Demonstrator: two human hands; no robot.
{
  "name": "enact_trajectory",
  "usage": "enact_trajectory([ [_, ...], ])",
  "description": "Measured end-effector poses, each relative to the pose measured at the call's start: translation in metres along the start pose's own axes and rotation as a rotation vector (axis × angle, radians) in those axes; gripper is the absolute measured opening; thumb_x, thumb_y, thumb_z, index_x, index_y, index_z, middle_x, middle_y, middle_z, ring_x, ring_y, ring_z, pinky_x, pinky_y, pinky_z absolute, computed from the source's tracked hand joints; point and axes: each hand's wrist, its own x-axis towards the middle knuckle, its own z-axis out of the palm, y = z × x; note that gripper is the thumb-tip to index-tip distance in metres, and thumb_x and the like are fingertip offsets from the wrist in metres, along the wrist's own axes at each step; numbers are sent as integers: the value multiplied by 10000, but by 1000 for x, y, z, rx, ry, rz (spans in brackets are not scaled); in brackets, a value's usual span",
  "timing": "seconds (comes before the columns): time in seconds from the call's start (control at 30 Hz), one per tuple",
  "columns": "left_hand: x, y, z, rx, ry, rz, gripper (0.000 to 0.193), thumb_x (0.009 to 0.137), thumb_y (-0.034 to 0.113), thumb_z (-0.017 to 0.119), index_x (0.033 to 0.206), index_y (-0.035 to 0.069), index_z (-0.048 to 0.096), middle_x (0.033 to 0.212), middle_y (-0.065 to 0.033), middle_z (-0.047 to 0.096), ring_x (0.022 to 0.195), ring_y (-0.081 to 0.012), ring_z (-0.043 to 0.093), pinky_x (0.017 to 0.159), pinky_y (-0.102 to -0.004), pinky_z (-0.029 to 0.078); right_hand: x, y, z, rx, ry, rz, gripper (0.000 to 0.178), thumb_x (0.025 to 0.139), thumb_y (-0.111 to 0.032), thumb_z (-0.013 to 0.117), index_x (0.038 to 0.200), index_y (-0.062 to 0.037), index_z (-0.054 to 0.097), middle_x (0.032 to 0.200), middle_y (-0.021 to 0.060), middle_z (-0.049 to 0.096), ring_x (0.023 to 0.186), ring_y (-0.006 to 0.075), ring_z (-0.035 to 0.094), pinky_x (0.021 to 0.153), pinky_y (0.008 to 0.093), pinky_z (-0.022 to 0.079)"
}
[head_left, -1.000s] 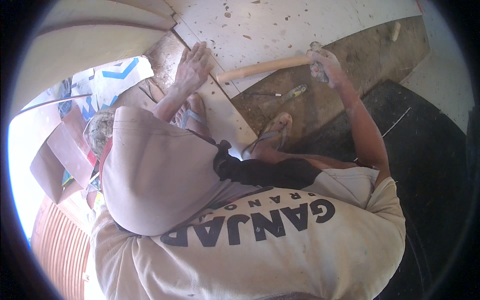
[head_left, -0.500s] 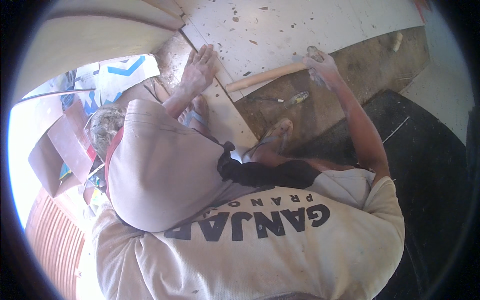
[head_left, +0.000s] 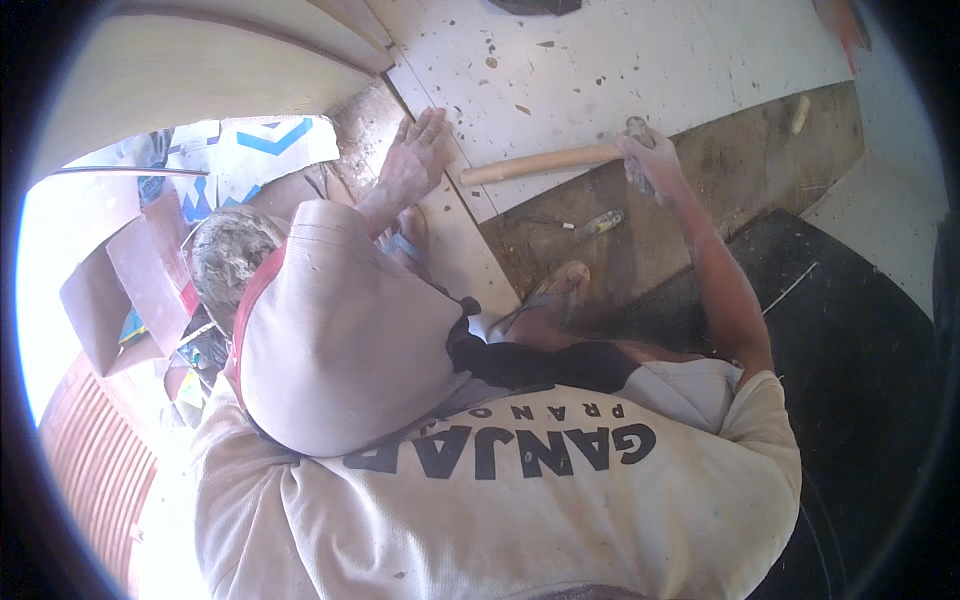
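Note:
My right hand [head_left: 655, 168] is closed round the grey head of a hammer [head_left: 540, 163], at the right end of its pale wooden handle. The handle points left across the border of a white panel [head_left: 610, 60] and a brown board [head_left: 730, 150]. Fingers spread, my left hand [head_left: 415, 158] rests flat at the panel's left edge, beside a narrow dark gap, holding nothing. A small tool with a yellowish handle [head_left: 603, 222] and thin dark shaft lies on the brown board below the hammer. My sandalled feet [head_left: 555, 290] are close by.
Scattered chips dot the white panel. A short wooden piece [head_left: 800, 115] lies on the board's right part, and a black sheet [head_left: 850, 330] spreads at the right. Pale curved panels [head_left: 210, 75] stand upper left, above blue-and-white paper [head_left: 265, 145]. Something dark [head_left: 535, 5] shows at the top edge.
The whole view has shifted slightly, bringing a dark object in at the top edge. Both hands keep nearly the same places, the right still on the hammer.

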Motion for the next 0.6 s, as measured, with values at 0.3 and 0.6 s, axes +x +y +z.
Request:
enact_trajectory([
  [0.3,0,1,-2,-64,7,14,541,980,309,549,1429,14,482,1574,-177,364,1485,-325,297,1222,-499,222,-9,-12,-5,119,130,33,301,913,-231,720,1097,-8,635,785,21,592,565,93,554,467,261,485],
  [0.6,-2,7,-2,-54,52,18,710,980,387,538,1492,-65,345,1600,-252,265,1509,-376,216,1239,-489,165,-3,23,-77,686,470,-35,218,925,-193,716,1049,-83,574,792,57,584,586,151,567,509,313,504],
])
